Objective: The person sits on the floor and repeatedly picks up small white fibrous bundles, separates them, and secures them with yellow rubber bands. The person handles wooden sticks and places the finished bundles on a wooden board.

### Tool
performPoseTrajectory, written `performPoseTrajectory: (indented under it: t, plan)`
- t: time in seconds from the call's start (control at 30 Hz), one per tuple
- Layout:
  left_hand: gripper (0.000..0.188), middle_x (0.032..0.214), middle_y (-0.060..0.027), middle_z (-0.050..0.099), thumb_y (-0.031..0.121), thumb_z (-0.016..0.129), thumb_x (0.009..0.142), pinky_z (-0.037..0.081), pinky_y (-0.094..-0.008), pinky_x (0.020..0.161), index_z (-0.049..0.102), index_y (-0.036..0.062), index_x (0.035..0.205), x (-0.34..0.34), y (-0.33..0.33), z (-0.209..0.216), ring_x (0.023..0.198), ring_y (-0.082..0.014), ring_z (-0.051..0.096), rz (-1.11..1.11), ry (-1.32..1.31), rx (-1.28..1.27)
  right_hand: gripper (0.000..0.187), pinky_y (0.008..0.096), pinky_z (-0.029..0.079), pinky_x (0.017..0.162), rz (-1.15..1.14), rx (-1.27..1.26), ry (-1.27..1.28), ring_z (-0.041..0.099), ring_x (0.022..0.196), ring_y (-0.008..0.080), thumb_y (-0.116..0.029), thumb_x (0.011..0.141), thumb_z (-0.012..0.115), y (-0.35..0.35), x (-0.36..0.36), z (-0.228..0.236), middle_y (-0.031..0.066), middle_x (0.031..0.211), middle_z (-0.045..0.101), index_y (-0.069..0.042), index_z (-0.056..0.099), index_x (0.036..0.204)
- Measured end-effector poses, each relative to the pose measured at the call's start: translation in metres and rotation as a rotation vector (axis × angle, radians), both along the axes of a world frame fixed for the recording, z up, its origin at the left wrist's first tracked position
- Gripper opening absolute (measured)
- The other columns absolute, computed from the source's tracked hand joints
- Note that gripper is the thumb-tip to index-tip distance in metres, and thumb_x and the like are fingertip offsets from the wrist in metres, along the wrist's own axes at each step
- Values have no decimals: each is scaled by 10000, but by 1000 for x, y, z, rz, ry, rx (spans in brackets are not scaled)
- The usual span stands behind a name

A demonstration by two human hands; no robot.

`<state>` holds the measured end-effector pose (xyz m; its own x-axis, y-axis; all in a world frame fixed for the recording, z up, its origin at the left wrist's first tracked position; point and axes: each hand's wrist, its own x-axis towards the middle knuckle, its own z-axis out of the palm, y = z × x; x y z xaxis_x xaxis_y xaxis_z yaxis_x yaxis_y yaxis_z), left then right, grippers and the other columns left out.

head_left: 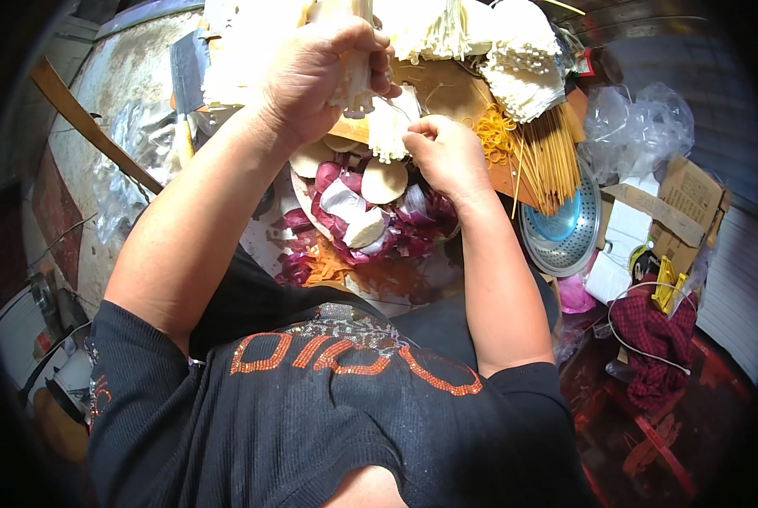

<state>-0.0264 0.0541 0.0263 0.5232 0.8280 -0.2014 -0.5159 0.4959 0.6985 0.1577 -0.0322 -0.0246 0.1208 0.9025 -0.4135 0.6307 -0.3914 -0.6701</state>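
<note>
My left hand (324,80) is closed around a bundle of enoki mushrooms (359,85), its small caps pointing down toward me. Just right of it, my right hand (448,152) pinches with thumb and forefinger. A thin strand (398,108) runs between the two hands; its kind is too fine to make out. Below the hands lies another enoki bunch (387,135) at the near edge of the wooden board (447,89). To the right, on the board, are a pile of yellow rubber bands (495,131) and many thin wooden skewers (553,173). A large pile of enoki (523,68) sits behind them.
Purple onion skins (413,229), pale round slices (385,181) and orange shreds (326,261) lie below the board. A metal colander (593,224) stands right, near plastic bags (641,123) and a cardboard box (688,199). A cleaver (188,72) lies left.
</note>
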Motion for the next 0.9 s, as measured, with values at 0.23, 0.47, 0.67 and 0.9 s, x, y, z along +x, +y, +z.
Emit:
performPoseTrajectory:
  t: [0.23,0.47,0.67,0.9]
  plan:
    - [163,691,-79,546,142,545,804,503,-337,681,538,11,900,23,-21,3,619,-180,546,10,190,112,278,256,507,626,-192,-149,908,629,678,137,-192,909,588,-25,-15,59,86,851,662,20,617,1086]
    - [167,720,-101,608,125,617,750,505,-297,651,633,-27,816,44,-30,0,667,-195,603,49,211,22,240,212,474,565,-437,16,1032,589,626,90,-193,941,572,-33,-3,54,45,813,637,-10,604,1093]
    - [257,829,-87,594,105,576,702,505,-306,700,581,-10,932,56,-34,0,756,-171,585,-72,270,65,185,193,462,563,-452,120,893,568,620,67,-168,925,601,-33,6,53,12,805,631,-19,623,1033]
    - [254,855,-84,570,119,607,736,484,-316,755,578,6,961,58,-40,-6,814,-180,570,-109,248,-76,169,211,476,600,-428,85,883,579,665,84,-148,910,569,-37,5,62,39,826,635,-6,624,984]
